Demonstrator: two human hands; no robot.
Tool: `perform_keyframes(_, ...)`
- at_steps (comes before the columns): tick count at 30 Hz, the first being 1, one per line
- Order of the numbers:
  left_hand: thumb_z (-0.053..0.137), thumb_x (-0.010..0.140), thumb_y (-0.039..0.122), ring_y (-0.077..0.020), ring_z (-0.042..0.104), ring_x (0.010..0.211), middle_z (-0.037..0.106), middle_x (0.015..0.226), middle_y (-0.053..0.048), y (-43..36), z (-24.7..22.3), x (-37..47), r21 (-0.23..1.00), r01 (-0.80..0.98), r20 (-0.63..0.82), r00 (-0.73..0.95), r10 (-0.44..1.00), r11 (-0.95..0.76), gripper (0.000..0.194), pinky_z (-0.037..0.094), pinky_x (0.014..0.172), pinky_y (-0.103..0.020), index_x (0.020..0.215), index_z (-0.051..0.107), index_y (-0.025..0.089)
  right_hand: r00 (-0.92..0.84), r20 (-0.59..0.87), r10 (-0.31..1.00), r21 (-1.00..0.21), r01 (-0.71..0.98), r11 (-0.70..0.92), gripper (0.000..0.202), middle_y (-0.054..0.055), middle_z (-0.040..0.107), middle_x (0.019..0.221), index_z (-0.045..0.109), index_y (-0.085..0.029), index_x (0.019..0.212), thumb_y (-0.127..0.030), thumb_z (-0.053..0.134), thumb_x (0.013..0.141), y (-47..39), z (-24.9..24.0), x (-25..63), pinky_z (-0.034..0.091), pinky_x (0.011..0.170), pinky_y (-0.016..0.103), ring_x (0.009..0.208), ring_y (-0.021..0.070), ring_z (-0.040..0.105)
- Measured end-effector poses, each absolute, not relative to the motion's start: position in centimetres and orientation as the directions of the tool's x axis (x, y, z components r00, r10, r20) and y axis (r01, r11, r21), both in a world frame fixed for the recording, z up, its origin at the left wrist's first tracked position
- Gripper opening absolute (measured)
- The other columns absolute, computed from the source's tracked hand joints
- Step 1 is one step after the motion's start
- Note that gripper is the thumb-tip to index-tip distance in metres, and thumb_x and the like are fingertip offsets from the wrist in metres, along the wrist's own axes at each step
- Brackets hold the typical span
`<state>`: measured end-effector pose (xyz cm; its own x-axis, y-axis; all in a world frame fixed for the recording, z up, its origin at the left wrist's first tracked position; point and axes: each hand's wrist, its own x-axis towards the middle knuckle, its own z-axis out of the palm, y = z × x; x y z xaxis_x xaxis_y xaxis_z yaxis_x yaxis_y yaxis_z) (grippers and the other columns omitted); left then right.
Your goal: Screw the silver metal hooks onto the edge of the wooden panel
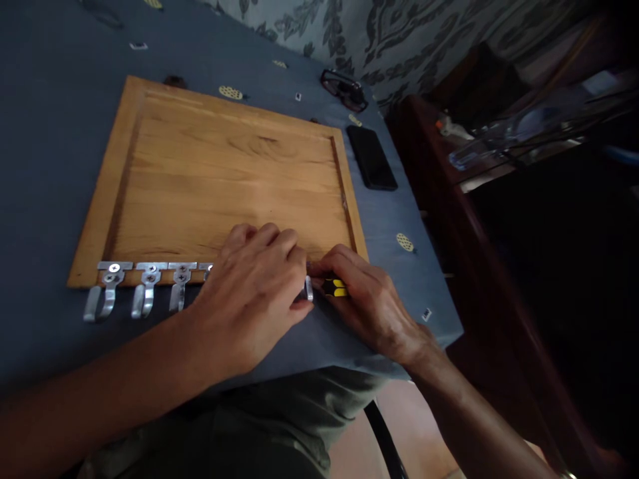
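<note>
A wooden board [224, 166] with a raised frame lies flat. Along its near edge runs a row of metal hooks [148, 293], fixed with cross-head screws. My left hand [254, 286] bends over the right part of this edge, fingers closed on a metal hook [309, 289] whose curved end shows beside the thumb. More of the row is hidden under that hand. Close by on the right, my right hand [369, 299] is wrapped around a black-and-yellow screwdriver [335, 287]. Only part of its handle shows; its tip is hidden.
The board rests on a blue patterned cloth [50, 146] covering the table. A black phone [372, 158] lies right of the board, with dark-framed glasses [344, 90] behind it. Farther right stands dark red wooden furniture [479, 219] with a clear plastic bottle [469, 156].
</note>
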<state>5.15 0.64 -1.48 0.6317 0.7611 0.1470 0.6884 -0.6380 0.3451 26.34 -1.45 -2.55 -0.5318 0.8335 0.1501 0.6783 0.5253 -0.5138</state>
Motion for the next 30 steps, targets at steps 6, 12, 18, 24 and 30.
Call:
perform_keyframes(6,0.076,0.09,0.03,-0.0307,0.068,0.1,0.068,0.093,-0.008,0.6,-1.8,5.1,0.345,0.673,0.164,0.643,0.748,-0.654,0.016,0.05,0.087,-0.046,0.089,0.07,0.016,-0.457,0.01,0.889,-0.624,0.692,0.363,0.014,0.002,0.068,0.083,0.063,-0.021,0.09,-0.027,0.06,0.103,-0.7,-1.1,26.0,0.048,0.066,0.03,0.073,0.0152,0.063)
perform_keyframes(12,0.073,0.091,0.032,-0.0315,0.067,0.1,0.068,0.094,-0.008,0.6,-1.9,5.0,0.335,0.669,0.179,0.647,0.741,-0.664,0.017,0.05,0.084,-0.047,0.09,0.069,0.016,-0.385,-0.122,0.915,-0.686,0.699,0.202,0.039,0.001,0.066,0.074,0.062,-0.021,0.082,-0.055,0.06,0.101,0.3,-0.1,25.3,0.044,0.064,0.029,0.067,0.0139,0.058)
perform_keyframes(18,0.073,0.091,0.031,-0.0306,0.067,0.098,0.067,0.092,-0.008,0.5,-1.8,4.9,0.341,0.671,0.183,0.64,0.746,-0.659,0.015,0.05,0.083,-0.046,0.087,0.069,0.016,-0.379,-0.237,0.894,-0.751,0.656,0.079,0.051,-0.004,0.054,0.063,0.061,-0.019,0.075,-0.068,0.065,0.092,1.3,0.3,25.1,0.037,0.057,0.027,0.06,0.0104,0.046)
perform_keyframes(24,0.073,0.091,0.031,-0.0317,0.067,0.099,0.067,0.093,-0.009,0.5,-1.9,4.9,0.345,0.66,0.2,0.644,0.739,-0.668,0.016,0.052,0.084,-0.048,0.088,0.069,0.016,-0.346,-0.239,0.907,-0.766,0.641,0.043,0.052,-0.006,0.048,0.058,0.059,-0.02,0.07,-0.067,0.068,0.09,1.3,0.0,24.8,0.033,0.055,0.026,0.057,0.0095,0.042)
perform_keyframes(30,0.074,0.091,0.03,-0.0329,0.068,0.099,0.067,0.092,-0.008,0.5,-1.9,4.9,0.34,0.664,0.194,0.643,0.741,-0.666,0.016,0.054,0.085,-0.05,0.089,0.068,0.015,-0.302,-0.178,0.937,-0.766,0.64,0.06,0.052,-0.005,0.05,0.061,0.059,-0.019,0.071,-0.067,0.068,0.09,1.0,-0.4,24.5,0.034,0.056,0.027,0.059,0.0094,0.042)
